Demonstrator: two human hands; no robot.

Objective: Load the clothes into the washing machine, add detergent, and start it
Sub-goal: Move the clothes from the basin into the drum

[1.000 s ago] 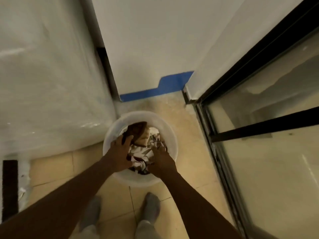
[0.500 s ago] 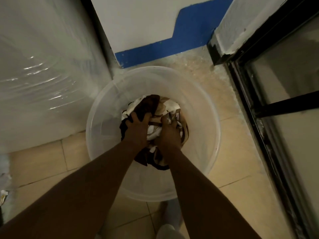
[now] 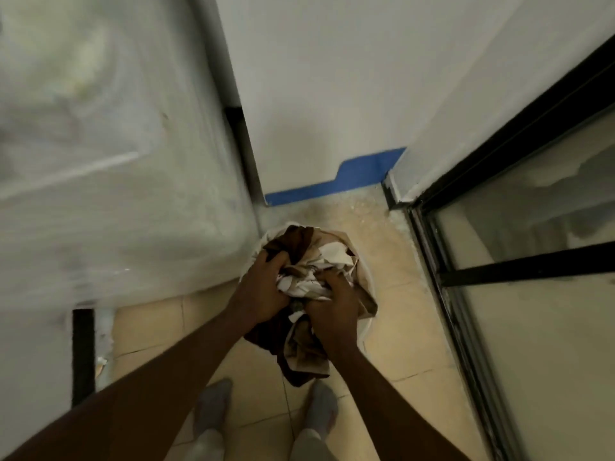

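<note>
**Both hands gripping laundry bundle over bucket**

Left hand [image 3: 263, 291] and right hand [image 3: 336, 314] each have fingers curled tight into a crumpled bundle of brown, cream and white cloth [image 3: 319, 254], one hand on either side. The bundle covers most of a round white plastic bucket [image 3: 368, 274] standing on the beige tiled floor [image 3: 409, 327]. A dark fold hangs past the bucket's near rim toward two grey-socked feet [image 3: 213, 404]. It cannot be determined whether the cloth is clear of the bucket's interior. A large white appliance wrapped in clear plastic film [image 3: 116, 194] stands just beside the bucket on the left. A black-framed glass door [image 3: 499, 271] stands to the right. A blue painted strip [image 3: 349, 181] runs along the wall base beyond.
</note>
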